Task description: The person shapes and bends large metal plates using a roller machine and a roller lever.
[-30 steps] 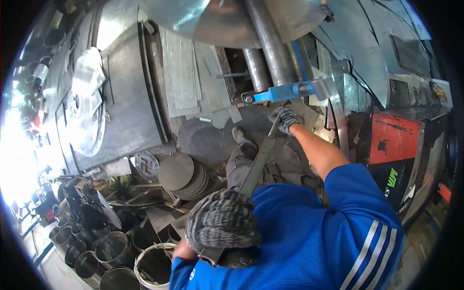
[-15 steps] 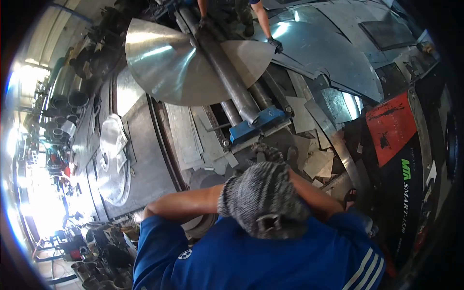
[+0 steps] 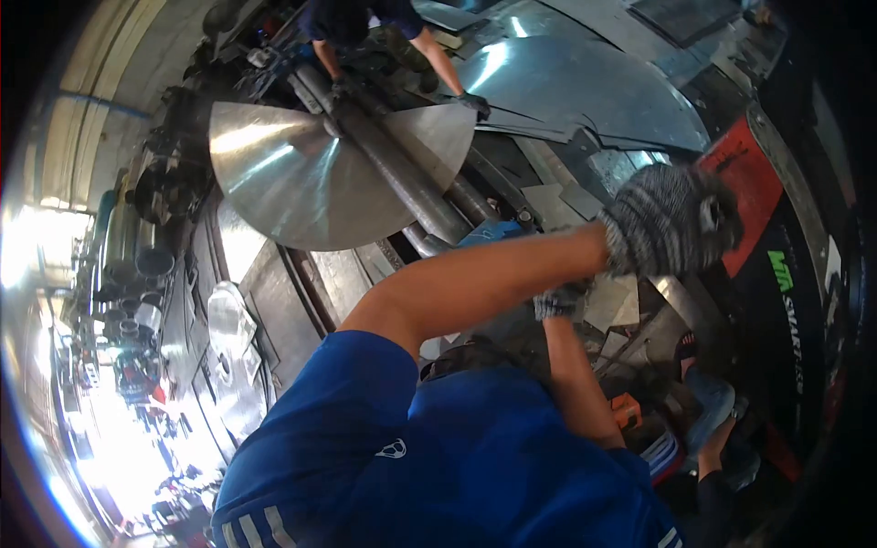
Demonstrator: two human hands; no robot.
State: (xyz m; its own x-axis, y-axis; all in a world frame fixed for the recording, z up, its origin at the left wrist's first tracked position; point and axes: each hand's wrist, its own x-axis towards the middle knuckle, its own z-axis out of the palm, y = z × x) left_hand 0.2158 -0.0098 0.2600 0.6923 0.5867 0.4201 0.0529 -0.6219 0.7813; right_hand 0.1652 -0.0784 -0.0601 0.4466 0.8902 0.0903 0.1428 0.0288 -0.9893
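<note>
My left hand (image 3: 671, 219), in a grey knitted glove, is raised at the right with its forearm across my body. Its fingers look curled inward on the far side, so what they hold, if anything, is hidden. My right hand (image 3: 560, 300), gloved too, is below that forearm near the roller machine's blue end block (image 3: 493, 233); the forearm covers its fingers. Ahead, a large fan-shaped metal sheet (image 3: 301, 187) lies between the long steel rollers (image 3: 388, 169) of the machine. A co-worker's gloved hand (image 3: 473, 106) touches the sheet's right corner.
A co-worker (image 3: 365, 23) bends over the far end of the rollers. Large flat metal sheets (image 3: 585, 87) lie at the back right. A red and black machine panel (image 3: 776, 301) stands at the right. Another person's leg (image 3: 713, 402) shows at lower right. Pipes (image 3: 151, 247) are stacked at the left.
My left hand has swung up and right from in front of my chest. My right hand now shows beneath the forearm. The view has shifted, showing more of the co-worker.
</note>
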